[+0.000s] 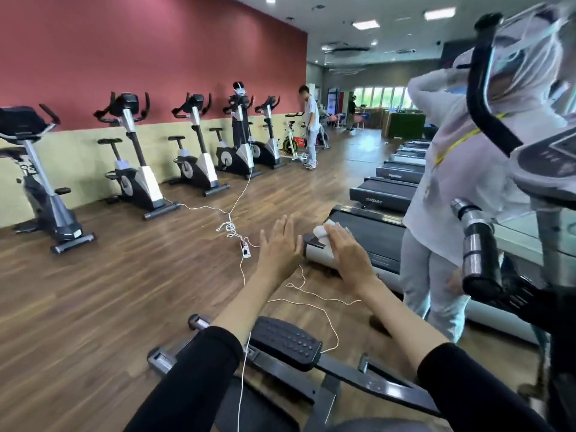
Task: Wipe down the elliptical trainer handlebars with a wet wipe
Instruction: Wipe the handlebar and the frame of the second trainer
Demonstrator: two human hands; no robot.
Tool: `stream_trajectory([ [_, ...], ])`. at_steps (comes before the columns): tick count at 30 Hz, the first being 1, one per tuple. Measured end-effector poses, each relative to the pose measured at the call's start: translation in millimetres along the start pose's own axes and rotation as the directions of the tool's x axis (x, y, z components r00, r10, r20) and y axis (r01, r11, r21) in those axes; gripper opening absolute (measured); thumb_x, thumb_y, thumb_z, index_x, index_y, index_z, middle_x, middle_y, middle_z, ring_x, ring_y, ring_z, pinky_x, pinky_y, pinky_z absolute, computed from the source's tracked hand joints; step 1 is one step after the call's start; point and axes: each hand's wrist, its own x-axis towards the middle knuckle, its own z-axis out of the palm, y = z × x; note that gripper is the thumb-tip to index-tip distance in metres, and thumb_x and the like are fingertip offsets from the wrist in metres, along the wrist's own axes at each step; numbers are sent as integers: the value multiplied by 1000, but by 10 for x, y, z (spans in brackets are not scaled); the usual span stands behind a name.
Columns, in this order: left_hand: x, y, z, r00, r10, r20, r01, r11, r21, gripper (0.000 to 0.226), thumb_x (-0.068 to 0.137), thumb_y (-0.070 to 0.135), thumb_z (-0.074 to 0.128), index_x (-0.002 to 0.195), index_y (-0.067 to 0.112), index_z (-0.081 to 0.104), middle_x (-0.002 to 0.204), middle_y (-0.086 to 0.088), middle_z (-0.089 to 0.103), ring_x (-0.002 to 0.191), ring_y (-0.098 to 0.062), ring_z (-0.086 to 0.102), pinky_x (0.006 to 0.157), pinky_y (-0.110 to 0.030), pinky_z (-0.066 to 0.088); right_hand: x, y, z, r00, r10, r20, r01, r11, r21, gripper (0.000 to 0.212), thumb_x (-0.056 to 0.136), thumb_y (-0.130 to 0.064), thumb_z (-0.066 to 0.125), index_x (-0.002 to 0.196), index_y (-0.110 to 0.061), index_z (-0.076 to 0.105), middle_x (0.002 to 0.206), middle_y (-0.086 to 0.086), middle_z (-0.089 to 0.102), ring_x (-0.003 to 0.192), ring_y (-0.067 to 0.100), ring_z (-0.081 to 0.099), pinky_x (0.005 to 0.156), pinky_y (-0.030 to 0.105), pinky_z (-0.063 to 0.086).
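Grip of the right hand [346, 254] is closing on a bunched white wet wipe [322, 233], which is sticking out past the fingertips. The fingers are lying fairly straight over it and the thumb is hidden, so I cannot tell exactly how the pinch is made. The left hand [279, 251] is hovering just beside it on the left, its grip spread flat with the fingers straight and together, the palm turning toward the right hand and holding nothing. Both arms, in black sleeves [199, 378], are reaching out from the near edge, and the wipe is hanging in the air between the person and a treadmill [367, 232] further off.

The elliptical trainer's handlebars are standing well apart from the wipe, at the right. A short handlebar with chrome bands [477, 247] is pointing toward the camera, and a tall black curved handlebar [486, 88] is rising above it beside the blurred console [548, 163]. Neither hand is touching them. A black ridged pedal [286, 341] is lying below the forearms.

A person in pale clothing [452, 182] is standing between the elliptical and the treadmills, arms raised to the head. A white cable [230, 213] is trailing across the wooden floor [93, 291] to a power strip [245, 248]. Exercise bikes [137, 163] are lining the far red wall [124, 42] on the left.
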Motion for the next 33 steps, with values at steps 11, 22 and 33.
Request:
stream_trajectory([
  [11,672,45,247,942,320,104,-313,947,-77,57,97,35,22,148,10,29,157,-7,23,143,-24,20,112,-56,20,169,101,-93,971,217,-101,-235,945,-226,49,80,11,63,127,2,53,125,21,58,119,34,55,95,45,50],
  [22,830,326,234,811,580,77,-521,775,-357,53,102,27,34,150,9,21,158,-6,22,145,-19,18,116,-54,15,21,-147,-514,884,408,-226,-467,789,-399,46,85,6,53,130,-5,51,136,12,52,134,24,42,105,38,42],
  [33,980,1151,574,701,711,56,-626,650,-431,62,94,37,15,144,5,33,151,-11,33,139,-27,29,108,-58,27,-127,99,-1079,814,485,-319,-575,600,-556,54,77,10,64,130,1,53,127,17,59,121,35,53,95,43,50],
])
